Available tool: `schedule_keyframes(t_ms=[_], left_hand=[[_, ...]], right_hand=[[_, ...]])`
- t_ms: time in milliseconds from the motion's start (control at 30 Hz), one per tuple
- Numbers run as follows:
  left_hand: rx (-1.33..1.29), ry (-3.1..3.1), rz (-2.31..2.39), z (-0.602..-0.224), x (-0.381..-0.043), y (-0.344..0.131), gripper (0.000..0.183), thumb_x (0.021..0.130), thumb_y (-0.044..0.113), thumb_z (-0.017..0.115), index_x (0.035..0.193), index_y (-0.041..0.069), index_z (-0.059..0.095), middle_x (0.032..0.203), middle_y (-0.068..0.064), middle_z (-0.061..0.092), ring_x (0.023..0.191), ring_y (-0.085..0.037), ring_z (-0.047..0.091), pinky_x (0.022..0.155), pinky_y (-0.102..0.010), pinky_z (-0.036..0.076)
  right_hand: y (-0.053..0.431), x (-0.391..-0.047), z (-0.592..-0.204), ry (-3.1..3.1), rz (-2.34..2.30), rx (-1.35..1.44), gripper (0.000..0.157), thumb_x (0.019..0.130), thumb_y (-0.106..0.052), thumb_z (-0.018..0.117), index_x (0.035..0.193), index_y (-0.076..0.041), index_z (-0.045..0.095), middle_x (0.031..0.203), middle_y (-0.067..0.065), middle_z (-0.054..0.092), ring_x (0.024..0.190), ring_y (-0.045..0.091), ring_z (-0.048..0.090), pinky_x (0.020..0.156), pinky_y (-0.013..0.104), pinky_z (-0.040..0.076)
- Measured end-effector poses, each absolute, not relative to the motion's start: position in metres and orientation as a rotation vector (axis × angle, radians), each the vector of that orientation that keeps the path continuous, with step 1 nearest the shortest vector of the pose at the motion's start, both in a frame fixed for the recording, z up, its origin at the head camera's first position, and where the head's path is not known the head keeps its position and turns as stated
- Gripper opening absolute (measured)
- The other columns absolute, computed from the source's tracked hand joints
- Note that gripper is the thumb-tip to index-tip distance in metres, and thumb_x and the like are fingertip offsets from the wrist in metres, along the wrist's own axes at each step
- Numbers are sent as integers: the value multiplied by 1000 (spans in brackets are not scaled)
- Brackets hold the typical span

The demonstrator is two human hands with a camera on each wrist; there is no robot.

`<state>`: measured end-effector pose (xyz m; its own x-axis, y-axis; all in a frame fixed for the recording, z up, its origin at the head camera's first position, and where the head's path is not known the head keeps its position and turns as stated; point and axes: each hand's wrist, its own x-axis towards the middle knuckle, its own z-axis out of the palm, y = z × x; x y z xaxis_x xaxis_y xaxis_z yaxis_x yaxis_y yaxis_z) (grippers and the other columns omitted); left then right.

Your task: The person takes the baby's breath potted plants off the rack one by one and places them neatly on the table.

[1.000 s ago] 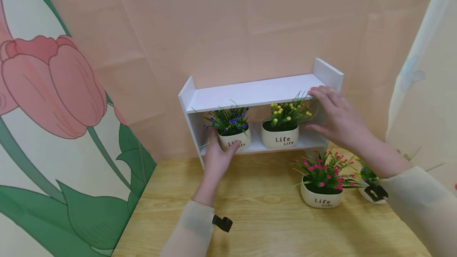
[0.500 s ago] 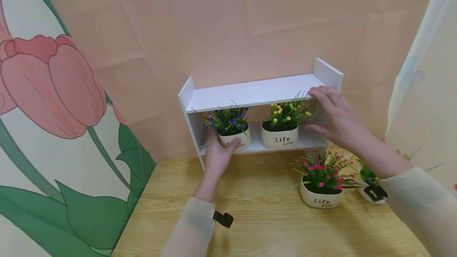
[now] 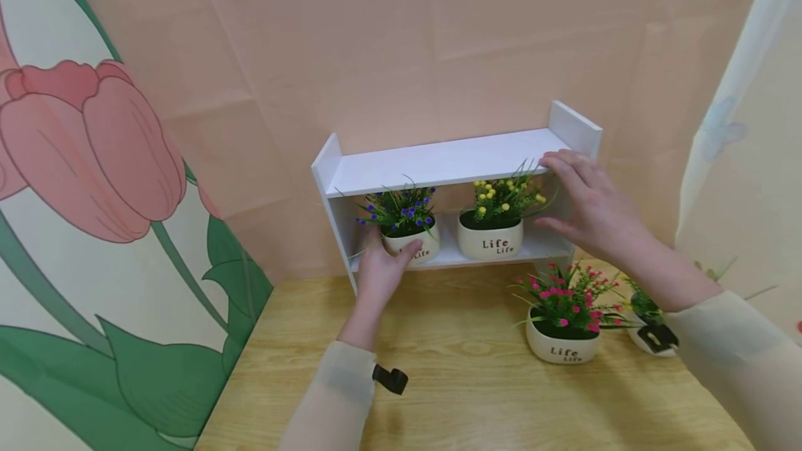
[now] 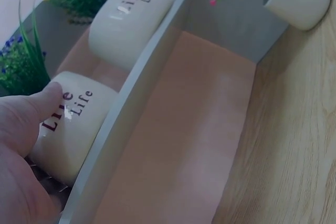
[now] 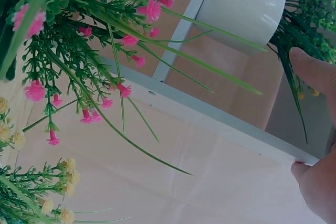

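My left hand [image 3: 379, 273] grips a white flowerpot with blue flowers [image 3: 429, 246] at the left of the white shelf rack's [image 3: 438, 162] lower board. In the left wrist view the thumb [image 4: 44, 100] lies across the front of this pot [image 4: 79, 129], by its "Life" lettering; the other fingers are mostly hidden behind it. To the right on the same board stands a similar pot with yellow flowers [image 3: 491, 242]. My right hand [image 3: 595, 207] rests its fingertips on the upper board's front edge at the right end, thumb extended below, beside the yellow flowers.
On the wooden table [image 3: 464, 395], right of the rack, stands a pot with pink flowers [image 3: 564, 350]. Another white pot [image 3: 645, 336] beside it is partly covered by the right forearm and its black wrist strap. A beige sheet [image 3: 376, 40] hangs behind the rack.
The left forearm has shifted slightly forward, and the left thumb covers a little more of the pot's lettering. Pots, rack and right hand look the same.
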<state>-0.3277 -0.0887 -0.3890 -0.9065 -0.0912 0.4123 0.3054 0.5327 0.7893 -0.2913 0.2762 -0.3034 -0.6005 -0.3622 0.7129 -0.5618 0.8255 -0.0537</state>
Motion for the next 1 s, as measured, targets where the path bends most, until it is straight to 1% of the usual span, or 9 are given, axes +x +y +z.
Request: schedule_keyframes(t_ms=[300,500,667,800,1000], left_hand=[[-211,-2363,-1359,-389,-329,-91,100,93,52,89,164,-1,42,155,-29,55,142,-47,56,120,-59,47],[-202,-2354,-1378,-391,-330,-93,101,90,56,90,163,2,45,155,-27,55,142,-48,56,118,-62,48],[-199,-2345,-1398,-389,-326,-94,97,89,51,93,159,0,48,152,-26,57,140,-47,57,116,-63,50],[-198,-2347,-1389,-388,-322,-95,96,88,48,94,160,3,48,154,-26,55,142,-46,56,118,-62,48],[-198,-2363,-1357,-387,-318,-97,101,88,50,93,167,12,42,166,-24,44,151,-46,46,123,-64,40]], right_hand=[[276,-291,-303,-2272,350,677,114,67,-9,107,161,-1,44,162,29,42,150,53,39,128,67,31],[276,-291,-303,-2281,345,674,114,68,-10,107,162,-1,43,163,30,42,150,54,38,129,66,29],[276,-291,-303,-2289,341,667,115,67,-9,107,162,0,43,163,30,42,151,53,37,128,67,30],[276,-291,-304,-2292,344,665,115,67,-9,107,162,0,43,163,29,41,151,53,37,128,67,31],[276,-292,-304,-2267,349,686,114,67,-7,106,162,1,43,162,30,42,151,53,37,130,64,28]])
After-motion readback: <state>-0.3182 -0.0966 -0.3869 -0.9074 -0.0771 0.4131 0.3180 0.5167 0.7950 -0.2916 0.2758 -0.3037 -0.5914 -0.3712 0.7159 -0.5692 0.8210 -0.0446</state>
